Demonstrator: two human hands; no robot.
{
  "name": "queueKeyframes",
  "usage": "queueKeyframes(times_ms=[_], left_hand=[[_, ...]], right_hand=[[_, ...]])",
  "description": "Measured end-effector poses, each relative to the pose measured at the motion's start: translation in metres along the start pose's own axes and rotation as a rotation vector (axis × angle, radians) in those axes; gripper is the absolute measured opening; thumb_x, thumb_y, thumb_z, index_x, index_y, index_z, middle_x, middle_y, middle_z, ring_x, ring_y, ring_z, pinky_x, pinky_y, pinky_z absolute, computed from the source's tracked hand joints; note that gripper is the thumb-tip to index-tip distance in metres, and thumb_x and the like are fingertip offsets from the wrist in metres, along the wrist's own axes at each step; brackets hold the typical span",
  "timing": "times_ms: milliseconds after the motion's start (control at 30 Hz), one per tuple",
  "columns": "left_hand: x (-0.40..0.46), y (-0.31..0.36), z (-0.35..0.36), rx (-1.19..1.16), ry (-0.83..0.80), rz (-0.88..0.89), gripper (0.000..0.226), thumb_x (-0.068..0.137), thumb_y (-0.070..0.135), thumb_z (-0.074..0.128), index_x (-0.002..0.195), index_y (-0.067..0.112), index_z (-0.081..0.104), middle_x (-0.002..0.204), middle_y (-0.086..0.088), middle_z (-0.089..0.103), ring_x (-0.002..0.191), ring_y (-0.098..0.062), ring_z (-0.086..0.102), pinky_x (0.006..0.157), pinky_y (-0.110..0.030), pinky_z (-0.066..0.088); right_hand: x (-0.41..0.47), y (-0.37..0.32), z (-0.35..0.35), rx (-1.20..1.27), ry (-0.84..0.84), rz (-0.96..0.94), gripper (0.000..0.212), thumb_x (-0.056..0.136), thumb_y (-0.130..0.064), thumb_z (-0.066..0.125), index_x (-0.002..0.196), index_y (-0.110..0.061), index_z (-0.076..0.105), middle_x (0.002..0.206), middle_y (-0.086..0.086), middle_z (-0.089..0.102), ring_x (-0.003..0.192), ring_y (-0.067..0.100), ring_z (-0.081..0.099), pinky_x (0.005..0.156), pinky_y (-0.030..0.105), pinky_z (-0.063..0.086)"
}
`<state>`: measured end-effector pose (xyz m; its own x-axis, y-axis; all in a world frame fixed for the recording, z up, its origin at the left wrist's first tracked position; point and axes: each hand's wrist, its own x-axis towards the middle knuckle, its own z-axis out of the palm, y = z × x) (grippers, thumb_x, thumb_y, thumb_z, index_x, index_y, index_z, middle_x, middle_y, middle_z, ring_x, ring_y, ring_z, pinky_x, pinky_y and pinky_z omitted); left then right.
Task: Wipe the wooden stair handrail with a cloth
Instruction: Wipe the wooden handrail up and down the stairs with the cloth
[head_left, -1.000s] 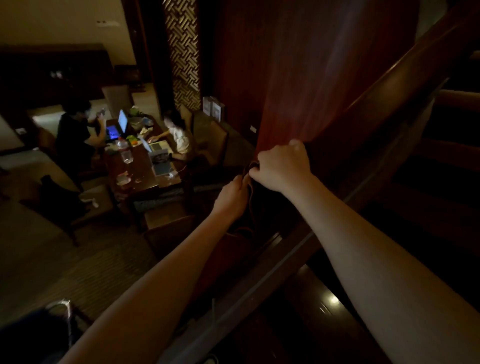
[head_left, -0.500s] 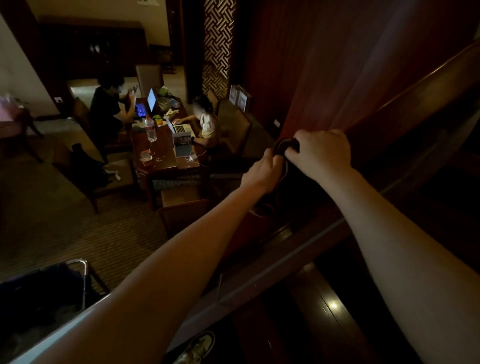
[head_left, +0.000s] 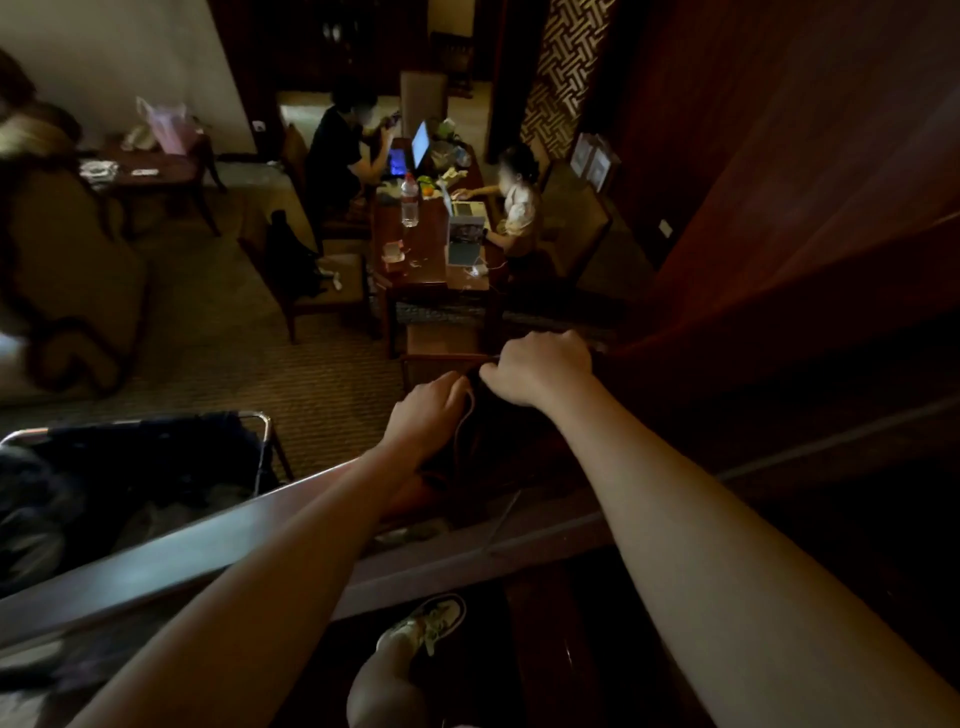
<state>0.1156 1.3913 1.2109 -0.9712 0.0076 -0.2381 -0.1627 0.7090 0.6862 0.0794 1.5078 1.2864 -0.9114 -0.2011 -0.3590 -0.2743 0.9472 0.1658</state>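
At the centre of the frame, a dark cloth (head_left: 480, 415) hangs bunched between both hands. The left hand (head_left: 428, 410) grips its lower edge with curled fingers; the right hand (head_left: 537, 366), just above, is clenched round its top. The wooden handrail (head_left: 156, 558) runs diagonally from lower left beneath both outstretched forearms. No writing is readable.

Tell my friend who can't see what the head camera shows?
Two bare hands, left hand and right hand, grip a dark cloth against a dark wooden stair handrail. Below, two people sit at a laptop-covered wooden table.
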Motion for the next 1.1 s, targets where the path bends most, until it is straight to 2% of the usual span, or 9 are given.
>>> queueKeyframes(times_ms=[200, 367, 467, 533, 667, 800, 933, 1000, 1100], left_hand=[[-0.016, -0.005, 0.005, -0.118, 0.346, -0.018, 0.028, 0.1, 0.031, 0.03, 0.096, 0.015, 0.054, 0.083, 0.003, 0.055, 0.081, -0.021, 0.056, 0.068, -0.032, 0.034], [-0.018, 0.054, -0.007, -0.625, 0.458, 0.016, 0.033, 0.086, 0.05, 0.031, 0.089, 0.022, 0.05, 0.077, 0.009, 0.054, 0.086, -0.025, 0.059, 0.08, -0.044, 0.045], [-0.009, 0.118, -0.015, -0.896, 0.216, 0.196, 0.029, 0.083, 0.053, 0.037, 0.105, 0.035, 0.043, 0.1, 0.005, 0.058, 0.096, -0.019, 0.059, 0.09, -0.051, 0.048], [-0.006, 0.161, -0.015, -0.962, 0.051, 0.4, 0.047, 0.083, 0.057, 0.042, 0.123, 0.037, 0.029, 0.124, -0.002, 0.051, 0.112, -0.017, 0.055, 0.095, -0.045, 0.048], [-0.003, 0.22, 0.007, -0.503, 0.058, 0.949, 0.082, 0.081, 0.054, 0.053, 0.145, 0.028, 0.009, 0.146, 0.0, 0.022, 0.131, -0.005, 0.022, 0.106, -0.019, 0.029], [0.014, 0.249, 0.035, -0.26, -0.048, 1.159, 0.085, 0.082, 0.042, 0.061, 0.147, 0.033, 0.007, 0.153, 0.002, 0.001, 0.143, -0.015, 0.008, 0.113, -0.033, 0.023], [0.026, 0.268, 0.045, -0.194, -0.06, 1.215, 0.07, 0.085, 0.012, 0.061, 0.143, 0.03, 0.026, 0.147, 0.01, 0.02, 0.135, -0.011, 0.02, 0.112, -0.038, 0.028], [0.032, 0.274, 0.044, -0.202, -0.037, 1.236, 0.066, 0.082, 0.008, 0.06, 0.141, 0.026, 0.035, 0.145, 0.003, 0.033, 0.133, -0.017, 0.029, 0.108, -0.041, 0.034], [0.041, 0.292, 0.046, -0.134, 0.029, 1.274, 0.066, 0.079, 0.005, 0.064, 0.139, 0.024, 0.042, 0.143, -0.003, 0.042, 0.13, -0.025, 0.039, 0.097, -0.034, 0.039]], right_hand=[[-0.014, 0.0, 0.008, 0.294, 0.267, -0.118, 0.038, 0.093, -0.048, 0.04, 0.077, -0.017, 0.056, 0.067, -0.004, 0.053, 0.069, 0.019, 0.056, 0.069, 0.032, 0.038], [-0.04, 0.027, -0.02, 0.811, 0.345, 0.035, 0.04, 0.089, -0.049, 0.049, 0.118, -0.022, 0.057, 0.103, -0.008, 0.061, 0.098, 0.014, 0.059, 0.078, 0.03, 0.045], [-0.064, 0.066, -0.04, 1.152, 0.618, 0.112, 0.04, 0.09, -0.035, 0.057, 0.128, -0.023, 0.051, 0.111, -0.01, 0.051, 0.103, 0.005, 0.052, 0.074, 0.005, 0.042], [-0.083, 0.092, -0.05, 1.121, 0.932, 0.191, 0.036, 0.09, -0.026, 0.061, 0.124, -0.017, 0.056, 0.122, -0.001, 0.049, 0.107, 0.007, 0.049, 0.077, -0.002, 0.037], [-0.123, 0.141, -0.057, 0.774, 1.423, 0.333, 0.028, 0.089, -0.012, 0.062, 0.116, -0.009, 0.065, 0.134, 0.012, 0.043, 0.117, 0.006, 0.042, 0.094, -0.001, 0.031], [-0.148, 0.19, -0.034, 0.559, 1.309, 0.394, 0.032, 0.093, -0.016, 0.056, 0.123, -0.008, 0.061, 0.143, 0.013, 0.04, 0.133, 0.018, 0.036, 0.108, 0.013, 0.029], [-0.161, 0.211, -0.015, 0.501, 1.11, 0.452, 0.047, 0.096, -0.041, 0.043, 0.131, -0.013, 0.053, 0.135, 0.006, 0.05, 0.126, 0.017, 0.046, 0.098, 0.039, 0.046], [-0.163, 0.213, -0.013, 0.469, 1.033, 0.453, 0.054, 0.094, -0.047, 0.04, 0.14, -0.019, 0.041, 0.145, 0.004, 0.039, 0.134, 0.018, 0.038, 0.105, 0.035, 0.041], [-0.16, 0.21, -0.012, 0.657, 1.033, 0.416, 0.062, 0.094, -0.034, 0.052, 0.148, -0.029, 0.022, 0.156, -0.001, 0.015, 0.14, 0.007, 0.02, 0.103, 0.007, 0.026]])
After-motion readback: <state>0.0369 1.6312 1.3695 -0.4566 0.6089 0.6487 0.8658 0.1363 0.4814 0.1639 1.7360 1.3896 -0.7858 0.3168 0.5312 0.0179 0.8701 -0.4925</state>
